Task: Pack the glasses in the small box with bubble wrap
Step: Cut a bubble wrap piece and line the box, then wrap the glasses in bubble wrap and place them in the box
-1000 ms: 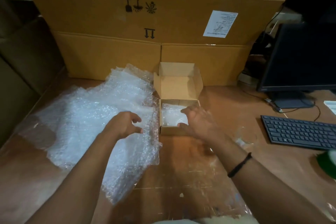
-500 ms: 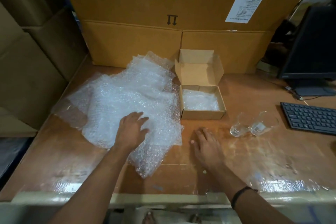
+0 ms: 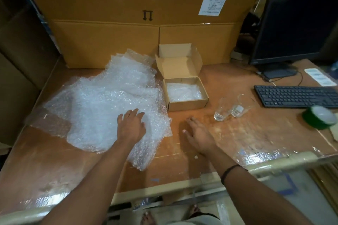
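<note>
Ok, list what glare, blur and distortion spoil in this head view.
Head view: glare streaks the table near its front edge. Head view: the tape roll at right is smeared by blur. Head view: the glasses show only faintly against the wood. Head view: the wide lens bows the big boxes, and the left side lies dim.

**Wooden table (image 3: 256, 133) hemmed by cartons (image 3: 109, 38)**

A worn, glossy table caught glare along its near edge. Big cartons stood stacked at its back, one bearing a white label (image 3: 214, 2). More boxes (image 3: 20, 82) rose off its left side. On its right end sat a dark monitor (image 3: 294, 29), a black keyboard (image 3: 296, 96) and a green tape roll (image 3: 319, 118).
</note>
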`<move>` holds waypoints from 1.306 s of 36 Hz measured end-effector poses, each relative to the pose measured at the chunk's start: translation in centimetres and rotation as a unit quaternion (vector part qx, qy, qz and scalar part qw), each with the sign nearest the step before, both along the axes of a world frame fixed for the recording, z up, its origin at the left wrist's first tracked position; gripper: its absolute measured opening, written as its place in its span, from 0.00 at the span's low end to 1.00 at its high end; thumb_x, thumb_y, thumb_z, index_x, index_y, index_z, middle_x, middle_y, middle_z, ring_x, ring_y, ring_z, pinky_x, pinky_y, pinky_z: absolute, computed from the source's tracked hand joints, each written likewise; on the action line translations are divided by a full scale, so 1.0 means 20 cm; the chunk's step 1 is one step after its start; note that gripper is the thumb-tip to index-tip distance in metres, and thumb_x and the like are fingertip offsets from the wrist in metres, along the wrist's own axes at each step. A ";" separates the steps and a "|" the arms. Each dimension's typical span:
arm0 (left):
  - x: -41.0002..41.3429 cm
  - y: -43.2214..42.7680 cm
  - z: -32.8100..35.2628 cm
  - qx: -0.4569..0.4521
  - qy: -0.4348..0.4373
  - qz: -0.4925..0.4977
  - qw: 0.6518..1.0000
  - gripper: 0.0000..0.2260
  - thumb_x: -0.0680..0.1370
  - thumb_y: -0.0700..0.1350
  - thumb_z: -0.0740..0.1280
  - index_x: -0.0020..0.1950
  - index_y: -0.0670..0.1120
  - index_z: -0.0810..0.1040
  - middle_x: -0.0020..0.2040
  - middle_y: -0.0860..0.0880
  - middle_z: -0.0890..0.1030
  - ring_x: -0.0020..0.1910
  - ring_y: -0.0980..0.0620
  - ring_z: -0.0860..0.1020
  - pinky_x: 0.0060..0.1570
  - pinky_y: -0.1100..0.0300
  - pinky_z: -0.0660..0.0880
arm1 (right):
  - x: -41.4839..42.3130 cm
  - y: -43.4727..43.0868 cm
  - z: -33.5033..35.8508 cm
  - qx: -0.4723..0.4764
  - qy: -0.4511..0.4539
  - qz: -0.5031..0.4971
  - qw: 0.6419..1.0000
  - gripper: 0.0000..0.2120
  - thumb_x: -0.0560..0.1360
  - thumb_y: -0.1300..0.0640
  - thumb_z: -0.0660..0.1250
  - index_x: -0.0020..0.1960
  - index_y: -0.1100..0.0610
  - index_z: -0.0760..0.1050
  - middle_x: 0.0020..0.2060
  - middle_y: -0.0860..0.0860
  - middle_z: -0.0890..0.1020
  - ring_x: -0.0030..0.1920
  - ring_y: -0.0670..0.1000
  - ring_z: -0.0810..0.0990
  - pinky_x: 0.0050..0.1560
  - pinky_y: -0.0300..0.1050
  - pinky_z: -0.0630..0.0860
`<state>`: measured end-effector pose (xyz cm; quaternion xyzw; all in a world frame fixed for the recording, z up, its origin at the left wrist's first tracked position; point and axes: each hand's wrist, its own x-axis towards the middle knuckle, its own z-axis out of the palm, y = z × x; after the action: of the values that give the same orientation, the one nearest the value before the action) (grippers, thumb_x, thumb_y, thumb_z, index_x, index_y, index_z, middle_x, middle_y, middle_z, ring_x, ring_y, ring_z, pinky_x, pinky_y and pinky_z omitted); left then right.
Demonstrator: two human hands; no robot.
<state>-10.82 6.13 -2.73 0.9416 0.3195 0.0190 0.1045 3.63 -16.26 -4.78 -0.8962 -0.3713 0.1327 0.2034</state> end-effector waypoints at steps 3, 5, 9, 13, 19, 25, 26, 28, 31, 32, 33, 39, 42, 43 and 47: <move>0.07 -0.07 0.00 0.000 -0.071 -0.031 0.997 0.18 0.79 0.45 0.63 0.69 0.50 0.74 0.73 0.48 0.70 0.73 0.48 0.65 0.72 0.47 0.53 | 0.03 -0.08 0.08 0.102 -0.032 -0.068 0.992 0.20 0.80 0.50 0.61 0.70 0.55 0.70 0.68 0.52 0.73 0.67 0.53 0.71 0.68 0.52 0.70; 0.13 -0.16 0.01 -0.003 -0.107 -0.071 0.992 0.16 0.77 0.43 0.66 0.65 0.49 0.78 0.68 0.48 0.75 0.69 0.47 0.70 0.70 0.49 0.57 | 0.06 -0.16 0.15 0.181 -0.116 -0.099 0.972 0.15 0.78 0.54 0.62 0.62 0.57 0.74 0.58 0.53 0.78 0.59 0.54 0.75 0.59 0.52 0.74; 0.31 -0.37 0.06 -0.050 -0.158 -0.143 0.976 0.13 0.77 0.43 0.66 0.61 0.48 0.80 0.64 0.49 0.78 0.64 0.49 0.72 0.67 0.54 0.59 | 0.22 -0.32 0.27 0.291 -0.200 -0.197 0.915 0.12 0.74 0.64 0.67 0.56 0.61 0.76 0.52 0.57 0.78 0.53 0.57 0.76 0.54 0.48 0.73; 0.52 -0.59 0.14 -0.132 -0.149 -0.171 0.965 0.23 0.79 0.48 0.66 0.74 0.51 0.67 0.72 0.50 0.71 0.70 0.49 0.67 0.69 0.53 0.63 | 0.43 -0.46 0.30 0.257 -0.132 -0.303 0.908 0.21 0.72 0.62 0.72 0.64 0.58 0.72 0.61 0.58 0.71 0.58 0.60 0.75 0.56 0.44 0.70; 0.83 -0.81 0.18 -0.222 -0.112 -0.167 0.954 0.36 0.73 0.56 0.72 0.77 0.59 0.58 0.77 0.53 0.61 0.73 0.49 0.64 0.70 0.46 0.66 | 0.67 -0.58 0.24 0.162 0.025 -0.296 0.941 0.43 0.72 0.53 0.75 0.78 0.53 0.53 0.75 0.57 0.60 0.71 0.59 0.68 0.68 0.52 0.68; 0.97 -0.90 0.15 -0.266 -0.099 -0.127 0.950 0.37 0.70 0.55 0.75 0.76 0.53 0.64 0.76 0.51 0.64 0.74 0.48 0.64 0.71 0.50 0.65 | 0.78 -0.56 0.18 0.236 0.125 -0.230 0.936 0.49 0.70 0.59 0.77 0.79 0.50 0.48 0.73 0.56 0.67 0.71 0.55 0.69 0.68 0.58 0.71; 0.98 -0.91 0.15 -0.268 -0.113 -0.116 0.950 0.34 0.71 0.54 0.75 0.74 0.52 0.67 0.75 0.51 0.67 0.72 0.48 0.66 0.70 0.51 0.66 | 0.78 -0.56 0.18 0.244 0.126 -0.220 0.936 0.48 0.70 0.59 0.76 0.79 0.51 0.49 0.70 0.56 0.70 0.68 0.55 0.71 0.66 0.56 0.72; 0.97 -0.92 0.15 -0.268 -0.127 -0.092 0.950 0.29 0.73 0.53 0.73 0.72 0.51 0.70 0.73 0.51 0.69 0.70 0.49 0.69 0.67 0.52 0.68 | 0.80 -0.56 0.17 0.247 0.116 -0.204 0.940 0.47 0.71 0.59 0.76 0.79 0.52 0.50 0.63 0.52 0.73 0.64 0.53 0.74 0.62 0.51 0.74; 0.91 -0.89 0.15 -0.251 -0.152 -0.086 0.952 0.28 0.72 0.53 0.74 0.71 0.53 0.70 0.70 0.52 0.72 0.67 0.51 0.71 0.64 0.49 0.73 | 0.79 -0.55 0.16 0.267 0.111 -0.181 0.940 0.46 0.71 0.59 0.76 0.79 0.53 0.51 0.61 0.51 0.74 0.62 0.51 0.75 0.57 0.44 0.74; 0.88 -0.86 0.15 -0.250 -0.166 -0.083 0.950 0.29 0.72 0.54 0.74 0.71 0.54 0.70 0.69 0.53 0.73 0.65 0.51 0.73 0.62 0.49 0.75 | 0.77 -0.54 0.16 0.276 0.107 -0.172 0.940 0.46 0.71 0.59 0.76 0.79 0.54 0.51 0.61 0.52 0.74 0.62 0.51 0.75 0.55 0.41 0.74; 0.84 -0.83 0.16 -0.252 -0.179 -0.076 0.948 0.29 0.71 0.54 0.75 0.70 0.54 0.70 0.67 0.53 0.74 0.63 0.52 0.74 0.60 0.50 0.76 | 0.76 -0.53 0.15 0.282 0.103 -0.163 0.940 0.46 0.71 0.59 0.76 0.79 0.53 0.50 0.61 0.51 0.74 0.61 0.50 0.75 0.53 0.35 0.74; 0.58 -0.62 0.16 -0.252 -0.225 0.011 0.941 0.33 0.69 0.53 0.78 0.70 0.56 0.67 0.57 0.53 0.80 0.49 0.55 0.79 0.51 0.56 0.79 | 0.57 -0.37 0.12 0.274 0.119 -0.075 0.951 0.47 0.68 0.49 0.78 0.73 0.29 0.49 0.63 0.48 0.76 0.61 0.44 0.76 0.58 0.44 0.78; 0.46 -0.54 0.15 -0.249 -0.228 0.037 0.941 0.35 0.68 0.52 0.78 0.70 0.55 0.67 0.60 0.52 0.79 0.55 0.52 0.79 0.53 0.53 0.79 | 0.46 -0.27 0.12 0.267 0.129 -0.040 0.954 0.47 0.68 0.48 0.77 0.69 0.22 0.47 0.65 0.47 0.75 0.63 0.43 0.75 0.61 0.47 0.77; 0.43 -0.52 0.13 -0.250 -0.230 0.040 0.940 0.35 0.67 0.52 0.79 0.70 0.55 0.67 0.61 0.52 0.79 0.55 0.52 0.79 0.54 0.52 0.79 | 0.43 -0.24 0.12 0.261 0.131 -0.034 0.956 0.47 0.68 0.46 0.77 0.69 0.21 0.47 0.64 0.46 0.75 0.63 0.44 0.76 0.61 0.49 0.77; 0.36 -0.48 0.11 -0.254 -0.234 0.038 0.938 0.33 0.69 0.50 0.78 0.70 0.55 0.67 0.54 0.57 0.78 0.45 0.59 0.76 0.48 0.61 0.78 | 0.35 -0.16 0.09 0.256 0.140 -0.028 0.956 0.45 0.66 0.39 0.75 0.68 0.21 0.46 0.62 0.42 0.76 0.61 0.45 0.77 0.58 0.54 0.79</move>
<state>-3.60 -3.52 -0.50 0.8401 0.3155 0.1611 0.4108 10.60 -19.53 -2.92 -0.7964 -0.3349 0.1516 0.4801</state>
